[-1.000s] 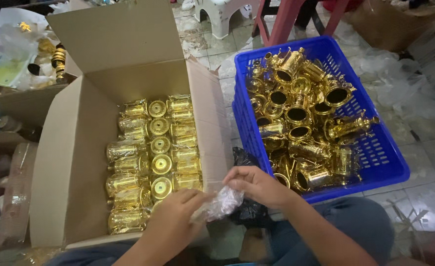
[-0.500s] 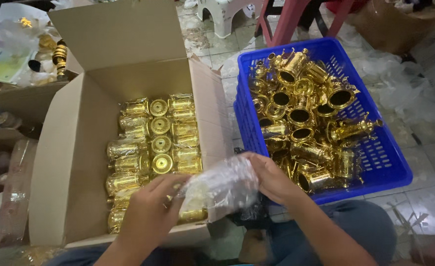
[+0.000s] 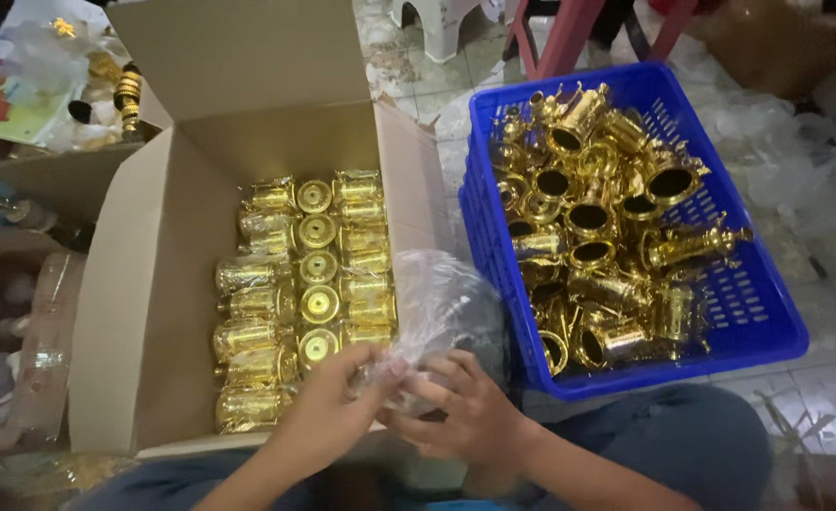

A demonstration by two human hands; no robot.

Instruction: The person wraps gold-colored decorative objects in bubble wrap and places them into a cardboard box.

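Both hands are bunched around a clear plastic bag [image 3: 437, 312] near the bottom middle: left hand [image 3: 328, 412] has its fingers curled pinching the bag's lower edge, right hand [image 3: 465, 416] is half closed gripping the same crinkled bit. The bag balloons up between the cardboard box [image 3: 143, 312] on the left and the blue crate [image 3: 768, 331] on the right. Wrapped gold cups [image 3: 295, 284] sit packed in rows in the box; loose gold pots [image 3: 607, 237] are heaped in the crate. My guess at the risk: that film looks flimsy, so tugging it apart too hard could tear it, or it snags on a spout.
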